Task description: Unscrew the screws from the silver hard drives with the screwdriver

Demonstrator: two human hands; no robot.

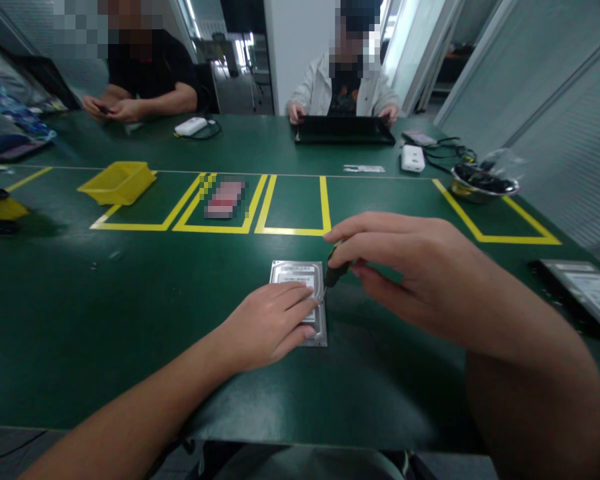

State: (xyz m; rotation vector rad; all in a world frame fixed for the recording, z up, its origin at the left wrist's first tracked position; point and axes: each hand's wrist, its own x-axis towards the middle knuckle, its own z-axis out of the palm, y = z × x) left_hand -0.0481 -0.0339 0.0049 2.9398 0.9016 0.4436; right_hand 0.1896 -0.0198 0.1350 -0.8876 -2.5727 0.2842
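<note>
A silver hard drive point(321, 327) with a white label lies flat on the green table. My left hand point(275, 320) rests palm down across it, fingers stretched out over the label and partly covering it. In my right hand point(405, 260) is a screwdriver point(336, 273) with a dark handle, pinched between thumb and fingers and held nearly upright. Its thin shaft points down at the right edge of the drive, close to my left fingertips. Whether the tip sits in a screw is too small to tell.
Yellow tape marks boxes on the table point(130, 293). Around lie a yellow bin point(123, 183), a metal bowl point(485, 190) of dark parts, a black tray point(573, 293) with drives, and a white adapter point(413, 159). Across sit two people, one holding a black tray point(345, 131).
</note>
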